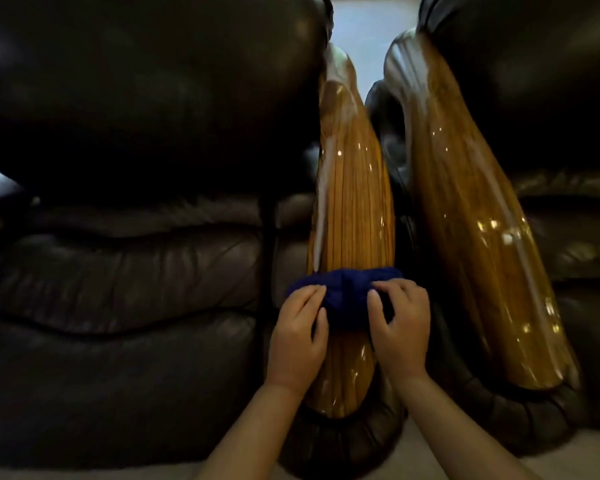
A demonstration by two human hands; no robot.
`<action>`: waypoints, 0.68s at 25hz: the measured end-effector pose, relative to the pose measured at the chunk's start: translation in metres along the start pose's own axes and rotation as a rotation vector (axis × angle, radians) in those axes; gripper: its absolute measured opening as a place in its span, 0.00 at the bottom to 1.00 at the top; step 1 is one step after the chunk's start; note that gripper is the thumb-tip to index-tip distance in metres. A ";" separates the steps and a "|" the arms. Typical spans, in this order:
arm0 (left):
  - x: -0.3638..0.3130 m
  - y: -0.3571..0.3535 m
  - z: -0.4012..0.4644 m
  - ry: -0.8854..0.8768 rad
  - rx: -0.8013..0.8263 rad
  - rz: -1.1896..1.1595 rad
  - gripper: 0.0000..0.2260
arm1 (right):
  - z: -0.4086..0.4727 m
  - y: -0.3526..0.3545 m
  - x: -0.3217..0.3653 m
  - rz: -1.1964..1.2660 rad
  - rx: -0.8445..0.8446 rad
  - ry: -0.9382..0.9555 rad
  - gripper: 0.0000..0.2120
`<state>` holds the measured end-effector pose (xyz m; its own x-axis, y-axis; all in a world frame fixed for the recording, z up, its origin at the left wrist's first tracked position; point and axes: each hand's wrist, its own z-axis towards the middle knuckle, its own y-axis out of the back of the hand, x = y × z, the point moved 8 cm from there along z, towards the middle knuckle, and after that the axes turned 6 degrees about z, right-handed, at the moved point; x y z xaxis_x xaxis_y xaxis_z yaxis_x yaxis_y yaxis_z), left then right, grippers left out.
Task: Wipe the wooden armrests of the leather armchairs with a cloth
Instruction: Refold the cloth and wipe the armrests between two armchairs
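Note:
A dark blue cloth [343,292] lies bunched across the glossy wooden armrest [355,209] of the left dark leather armchair [136,271]. My left hand [300,337] presses on the cloth's left end, fingers curled over it. My right hand [400,323] grips the cloth's right end. Both hands sit on the lower third of this armrest. A second wooden armrest [478,237] belongs to the right leather armchair [568,133] and stands just to the right, untouched.
A narrow gap separates the two armrests. Padded leather rolls [343,441] wrap the armrest fronts. Light carpet [413,459] shows at the bottom edge. A pale floor [371,29] shows far back between the chairs.

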<state>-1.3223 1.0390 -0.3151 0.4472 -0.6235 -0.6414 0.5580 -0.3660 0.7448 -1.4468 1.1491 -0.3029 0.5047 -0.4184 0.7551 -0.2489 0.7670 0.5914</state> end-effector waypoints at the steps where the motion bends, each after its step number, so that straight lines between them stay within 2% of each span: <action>1: 0.000 -0.002 -0.002 0.008 -0.022 0.006 0.18 | 0.002 0.000 -0.002 -0.012 -0.045 -0.027 0.15; 3: 0.000 -0.011 -0.002 0.050 -0.042 0.007 0.19 | 0.005 -0.011 -0.008 -0.050 -0.025 -0.075 0.23; 5: -0.002 -0.023 0.002 0.087 -0.056 0.043 0.21 | 0.003 -0.028 -0.007 -0.072 0.066 -0.028 0.28; 9: 0.001 -0.037 0.025 0.226 -0.124 0.232 0.25 | 0.011 -0.042 -0.015 -0.094 0.047 -0.093 0.27; 12: 0.005 -0.043 0.044 0.213 -0.133 0.338 0.26 | 0.022 -0.047 -0.011 -0.193 -0.007 -0.089 0.29; 17: 0.005 -0.043 0.086 0.212 -0.128 0.358 0.26 | 0.057 -0.055 -0.010 -0.307 -0.015 -0.076 0.29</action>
<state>-1.4042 0.9926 -0.3347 0.7543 -0.5349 -0.3806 0.4181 -0.0556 0.9067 -1.4849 1.0835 -0.3268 0.4909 -0.6664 0.5612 -0.0816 0.6062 0.7911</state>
